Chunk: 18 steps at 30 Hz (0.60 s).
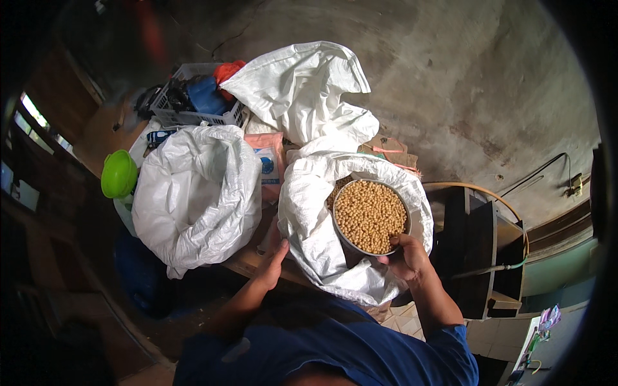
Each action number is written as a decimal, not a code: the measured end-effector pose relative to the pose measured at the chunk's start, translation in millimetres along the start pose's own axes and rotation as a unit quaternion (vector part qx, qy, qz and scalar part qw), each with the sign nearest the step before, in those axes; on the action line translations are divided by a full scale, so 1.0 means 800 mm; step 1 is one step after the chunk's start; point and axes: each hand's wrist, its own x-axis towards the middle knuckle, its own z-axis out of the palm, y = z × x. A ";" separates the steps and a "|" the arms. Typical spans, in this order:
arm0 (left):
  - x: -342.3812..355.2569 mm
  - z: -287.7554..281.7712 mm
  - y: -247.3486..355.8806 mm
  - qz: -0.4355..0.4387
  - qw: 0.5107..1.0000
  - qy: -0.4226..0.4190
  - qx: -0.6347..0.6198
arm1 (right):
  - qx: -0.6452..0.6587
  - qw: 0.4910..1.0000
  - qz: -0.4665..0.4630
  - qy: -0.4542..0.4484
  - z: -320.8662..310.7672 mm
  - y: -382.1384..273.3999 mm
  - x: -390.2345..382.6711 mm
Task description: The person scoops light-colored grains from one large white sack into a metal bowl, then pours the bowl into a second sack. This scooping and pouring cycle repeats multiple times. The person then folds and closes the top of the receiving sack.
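A round metal bowl [371, 215] heaped with small tan beans sits in the mouth of a white woven sack [302, 225], over more beans partly seen inside. My right hand [405, 257] grips the bowl's lower right rim, thumb at the beans. My left hand [275, 257] is at the left side of that sack, its fingers stretched out along the outside; whether it touches the plastic I cannot tell. Left of it stands another white sack [193, 199] with a rolled, open mouth, its interior pale.
A green bowl [117, 172] is at far left. Behind are a crate [168, 116] with blue and red items, a draped white sack [302, 90] and a pink printed bag [267, 161]. At right stand dark wooden shelves [476, 251], a hose [515, 219] and a concrete wall [483, 96].
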 end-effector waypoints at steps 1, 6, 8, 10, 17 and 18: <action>-0.003 -0.004 0.004 0.008 1.000 0.007 0.009 | 0.008 0.999 -0.010 -0.030 0.001 -0.002 -0.004; -0.063 -0.028 0.055 0.043 0.986 -0.001 0.163 | 0.007 0.999 -0.036 -0.039 0.018 -0.014 -0.033; -0.085 -0.029 0.080 0.058 0.971 0.032 0.230 | 0.003 0.997 -0.051 -0.052 0.034 -0.018 -0.042; -0.104 -0.032 0.105 0.152 0.918 0.070 0.360 | 0.001 0.997 -0.059 -0.052 0.052 -0.023 -0.051; -0.125 -0.061 0.145 0.240 0.692 0.324 0.599 | -0.016 0.992 -0.030 -0.120 0.144 -0.036 -0.058; -0.122 -0.073 0.146 0.234 0.679 0.345 0.605 | -0.025 0.992 -0.023 -0.121 0.159 -0.036 -0.055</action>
